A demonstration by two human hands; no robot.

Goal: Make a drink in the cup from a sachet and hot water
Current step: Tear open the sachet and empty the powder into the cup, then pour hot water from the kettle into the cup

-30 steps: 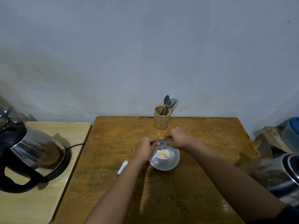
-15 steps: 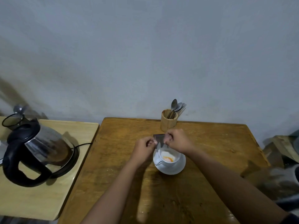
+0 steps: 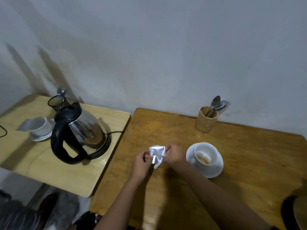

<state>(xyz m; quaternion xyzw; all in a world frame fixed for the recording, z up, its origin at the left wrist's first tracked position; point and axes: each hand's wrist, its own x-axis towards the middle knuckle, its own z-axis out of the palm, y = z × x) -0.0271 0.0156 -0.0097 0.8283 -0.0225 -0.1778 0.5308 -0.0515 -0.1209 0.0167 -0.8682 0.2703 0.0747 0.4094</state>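
Observation:
A white cup [image 3: 204, 154] stands on a white saucer [image 3: 214, 170] on the brown wooden table [image 3: 182, 188]; pale and orange powder lies inside it. To its left I hold a silver foil sachet [image 3: 157, 154] with both hands, above the table. My left hand [image 3: 142, 163] pinches its lower left edge and my right hand [image 3: 174, 154] pinches its right side. The sachet looks crumpled and folded. A steel electric kettle [image 3: 83, 130] with a black handle sits on its base on the lighter side table at the left.
A wooden holder [image 3: 206, 121] with spoons and forks stands at the back of the brown table. On the side table [image 3: 58, 171], behind the kettle, are a second white cup [image 3: 39, 126] with a sachet on a saucer, and a dark glass.
Both hands have moved the sachet from above the cup to the left of it, and the sachet now hangs crumpled. The view has swung left.

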